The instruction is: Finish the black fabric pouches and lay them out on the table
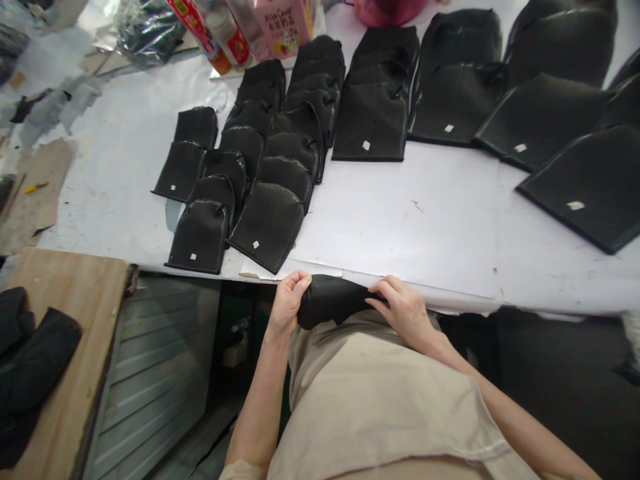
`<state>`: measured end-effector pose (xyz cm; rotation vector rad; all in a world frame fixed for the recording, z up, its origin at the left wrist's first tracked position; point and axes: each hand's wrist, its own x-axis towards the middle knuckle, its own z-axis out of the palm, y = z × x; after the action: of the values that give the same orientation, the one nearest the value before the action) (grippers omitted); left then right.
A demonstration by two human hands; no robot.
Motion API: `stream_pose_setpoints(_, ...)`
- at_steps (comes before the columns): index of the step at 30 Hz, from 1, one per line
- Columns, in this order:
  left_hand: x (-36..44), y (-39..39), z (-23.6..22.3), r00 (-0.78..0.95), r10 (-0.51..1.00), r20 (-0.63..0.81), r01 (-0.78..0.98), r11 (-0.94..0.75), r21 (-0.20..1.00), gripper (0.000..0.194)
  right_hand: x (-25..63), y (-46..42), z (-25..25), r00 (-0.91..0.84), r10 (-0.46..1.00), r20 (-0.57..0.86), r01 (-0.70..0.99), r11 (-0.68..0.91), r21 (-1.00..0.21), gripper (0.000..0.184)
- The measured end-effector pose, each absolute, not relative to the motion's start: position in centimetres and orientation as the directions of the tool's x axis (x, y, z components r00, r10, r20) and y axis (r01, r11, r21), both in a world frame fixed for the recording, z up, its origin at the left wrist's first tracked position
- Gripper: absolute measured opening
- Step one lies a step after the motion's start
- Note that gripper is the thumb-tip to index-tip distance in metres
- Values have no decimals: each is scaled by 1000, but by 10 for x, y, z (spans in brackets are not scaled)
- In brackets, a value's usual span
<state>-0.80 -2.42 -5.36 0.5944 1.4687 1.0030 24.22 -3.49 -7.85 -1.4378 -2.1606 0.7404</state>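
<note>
Head view: white table [420,220], rows of overlapping black pieces [373,123] across it. Wooden board [95,287] at left, dark cloth [43,353] on top. Held black piece [335,300] at table's near edge: left hand [290,303] grips one end, right hand [404,310] pinches other. Pink box [283,30], bottle [227,37] behind rows, which block reach. Small pale squares [193,257] on front pieces.

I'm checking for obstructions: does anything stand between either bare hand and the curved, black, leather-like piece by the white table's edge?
Nothing visible does: the bare left hand holds the curved, black, leather-like piece at its left end, and the bare right hand touches its right end.
</note>
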Motion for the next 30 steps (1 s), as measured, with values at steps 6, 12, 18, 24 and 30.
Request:
stream_pose_setpoints(6, -6, -26, -49, -157, 857, -490, -162, 468, 869, 26, 236, -33, -74, -361, 930, 71, 771, 341, -539, 9)
stream_pose_setpoints(12, -4, -27, -45, -161, 872, -462, -134, 444, 886, 27, 229, -35, -74, -395, 917, 58, 773, 366, -518, 11)
stream_pose_setpoints(18, -3, -30, -44, -153, 888, -434, -94, 424, 901, 27, 223, -32, -75, -346, 937, 42, 737, 299, -606, 5)
stream_pose_setpoints(24, -6, -32, -44, -203, 926, -319, 84, 341, 936, 25, 235, -24, -70, -486, 873, 45, 461, 299, -835, 6)
stream_pose_setpoints(30, 2, -30, -34, -168, 950, -264, 240, 299, 924, 22, 223, -18, -71, -395, 906, -149, 518, 86, -851, 14)
